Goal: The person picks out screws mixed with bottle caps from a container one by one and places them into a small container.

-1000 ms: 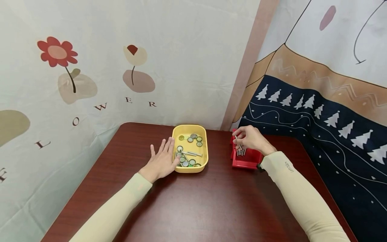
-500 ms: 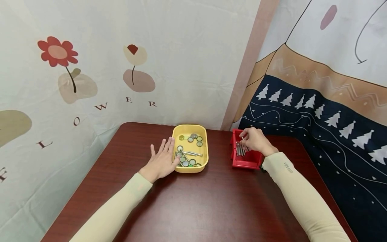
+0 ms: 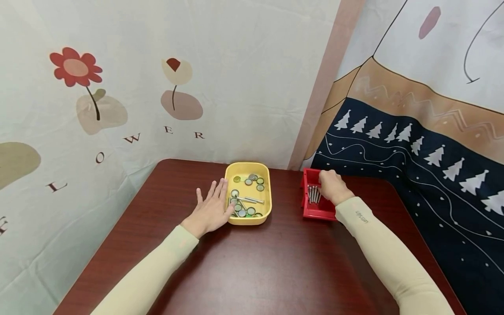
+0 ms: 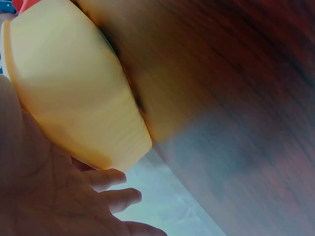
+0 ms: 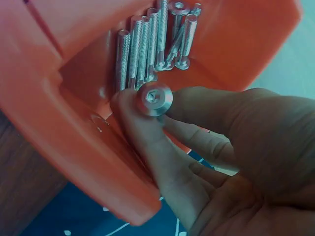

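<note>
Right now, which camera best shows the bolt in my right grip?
Right wrist view: the bolt shows its socketed end up close. Your right grip hides it in the head view; the left wrist's lacks it.

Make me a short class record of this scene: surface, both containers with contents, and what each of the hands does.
Surface: reddish-brown table
Container one: yellow tray, holding round caps and loose bolts
Container two: red bin, holding lined-up bolts
Left hand: fingers spread, at the yellow tray's left side
Right hand: pinches one bolt at the red bin
</note>
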### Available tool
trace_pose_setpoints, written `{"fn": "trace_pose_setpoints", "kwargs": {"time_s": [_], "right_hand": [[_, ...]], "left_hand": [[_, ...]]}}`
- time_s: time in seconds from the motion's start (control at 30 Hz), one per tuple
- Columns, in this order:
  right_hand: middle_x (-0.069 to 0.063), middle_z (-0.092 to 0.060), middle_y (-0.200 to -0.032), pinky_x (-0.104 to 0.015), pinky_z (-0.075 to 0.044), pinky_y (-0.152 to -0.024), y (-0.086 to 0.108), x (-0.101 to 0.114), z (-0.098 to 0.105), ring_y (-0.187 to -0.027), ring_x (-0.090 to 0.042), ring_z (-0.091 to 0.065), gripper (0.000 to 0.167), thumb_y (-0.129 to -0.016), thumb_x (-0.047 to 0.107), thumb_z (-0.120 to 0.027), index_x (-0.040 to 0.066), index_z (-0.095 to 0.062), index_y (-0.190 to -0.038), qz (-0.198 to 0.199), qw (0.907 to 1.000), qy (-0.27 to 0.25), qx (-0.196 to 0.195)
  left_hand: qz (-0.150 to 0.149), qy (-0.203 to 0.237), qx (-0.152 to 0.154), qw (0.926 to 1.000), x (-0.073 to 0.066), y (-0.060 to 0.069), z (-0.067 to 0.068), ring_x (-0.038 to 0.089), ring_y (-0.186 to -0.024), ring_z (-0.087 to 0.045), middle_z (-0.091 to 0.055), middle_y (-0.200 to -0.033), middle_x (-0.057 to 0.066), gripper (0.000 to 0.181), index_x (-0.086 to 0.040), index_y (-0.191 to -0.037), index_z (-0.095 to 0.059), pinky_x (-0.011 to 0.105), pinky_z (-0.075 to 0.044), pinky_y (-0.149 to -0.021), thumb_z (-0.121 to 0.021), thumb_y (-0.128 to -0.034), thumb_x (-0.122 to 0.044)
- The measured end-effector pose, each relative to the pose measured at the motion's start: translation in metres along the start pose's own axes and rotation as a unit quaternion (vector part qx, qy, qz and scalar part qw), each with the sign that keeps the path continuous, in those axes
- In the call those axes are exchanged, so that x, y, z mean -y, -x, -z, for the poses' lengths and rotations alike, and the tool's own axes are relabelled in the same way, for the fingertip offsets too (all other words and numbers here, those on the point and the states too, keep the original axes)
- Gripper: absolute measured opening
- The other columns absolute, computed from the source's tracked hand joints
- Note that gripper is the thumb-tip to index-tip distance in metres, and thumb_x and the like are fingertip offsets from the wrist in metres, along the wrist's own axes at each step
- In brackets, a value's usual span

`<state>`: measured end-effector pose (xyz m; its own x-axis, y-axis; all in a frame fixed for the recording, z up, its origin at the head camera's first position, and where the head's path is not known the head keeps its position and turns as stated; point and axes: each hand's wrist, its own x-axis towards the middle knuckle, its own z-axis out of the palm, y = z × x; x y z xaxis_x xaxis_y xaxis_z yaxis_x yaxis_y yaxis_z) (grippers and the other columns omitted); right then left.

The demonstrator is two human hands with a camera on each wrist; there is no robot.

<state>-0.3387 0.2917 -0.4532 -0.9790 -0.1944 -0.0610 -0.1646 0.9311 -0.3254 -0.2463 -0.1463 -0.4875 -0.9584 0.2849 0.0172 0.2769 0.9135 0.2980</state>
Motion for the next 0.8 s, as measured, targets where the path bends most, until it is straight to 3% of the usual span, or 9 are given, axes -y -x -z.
{"fn": "trace_pose_setpoints", "kwargs": {"time_s": [0.03,0.07,0.17,0.4,0.63,0.8], "right_hand": [[-0.024,-0.079,-0.108,-0.046,-0.072,-0.080,0.001,0.001,0.000,-0.085,-0.029,-0.075,0.019,-0.103,-0.001,-0.078,-0.007,-0.079,-0.121,0.002,1.0000,0.006,-0.006],[-0.026,-0.079,-0.107,-0.050,-0.072,-0.082,0.009,0.018,0.008,-0.085,-0.032,-0.075,0.020,-0.101,-0.005,-0.076,-0.009,-0.078,-0.121,-0.011,0.9998,0.019,-0.003],[-0.026,-0.079,-0.107,-0.054,-0.072,-0.086,0.014,0.023,0.009,-0.087,-0.033,-0.075,0.020,-0.101,-0.008,-0.074,-0.010,-0.078,-0.121,-0.005,0.9994,0.029,-0.016],[-0.033,-0.078,-0.129,-0.060,-0.071,-0.099,0.021,0.030,0.014,-0.098,-0.037,-0.078,0.034,-0.104,-0.001,-0.077,-0.012,-0.074,-0.136,0.003,0.9993,0.008,-0.036],[-0.027,-0.076,-0.128,-0.056,-0.072,-0.094,0.029,0.041,0.014,-0.101,-0.037,-0.074,0.038,-0.111,0.013,-0.074,-0.004,-0.072,-0.145,0.015,0.9960,-0.013,-0.087],[-0.027,-0.070,-0.147,-0.065,-0.069,-0.102,0.035,0.056,0.010,-0.120,-0.042,-0.071,0.044,-0.112,0.023,-0.074,0.003,-0.071,-0.152,0.051,0.9925,-0.014,-0.111]], "left_hand": [[0.000,0.000,0.001,1.0000,0.000,0.000,0.000,0.049,-0.183,-0.014,-0.014,-0.197,0.021,0.089,0.000,-0.187,-0.010,0.092,-0.006,-0.136,-0.043,-0.1217,-0.051],[0.000,0.000,0.001,1.0000,0.000,0.000,0.000,0.049,-0.183,-0.013,-0.014,-0.197,0.021,0.089,0.000,-0.187,-0.009,0.092,-0.006,-0.136,-0.043,-0.1217,-0.051],[-0.001,-0.001,0.003,1.0000,0.000,0.001,-0.001,0.049,-0.183,-0.014,-0.013,-0.197,0.020,0.089,0.000,-0.187,-0.009,0.092,-0.005,-0.136,-0.043,-0.1218,-0.051],[0.000,0.001,0.001,1.0000,0.000,0.000,0.001,0.048,-0.184,-0.011,-0.014,-0.197,0.021,0.089,0.000,-0.187,-0.010,0.092,-0.005,-0.136,-0.043,-0.1218,-0.052],[0.002,-0.001,0.007,1.0000,0.000,0.000,0.001,0.047,-0.184,-0.009,-0.013,-0.197,0.020,0.089,-0.001,-0.187,-0.008,0.091,-0.004,-0.136,-0.042,-0.1220,-0.052],[0.004,-0.003,0.010,0.9999,0.000,-0.001,0.001,0.046,-0.184,-0.008,-0.011,-0.197,0.019,0.089,-0.002,-0.187,-0.007,0.091,-0.004,-0.137,-0.041,-0.1220,-0.052]]}}
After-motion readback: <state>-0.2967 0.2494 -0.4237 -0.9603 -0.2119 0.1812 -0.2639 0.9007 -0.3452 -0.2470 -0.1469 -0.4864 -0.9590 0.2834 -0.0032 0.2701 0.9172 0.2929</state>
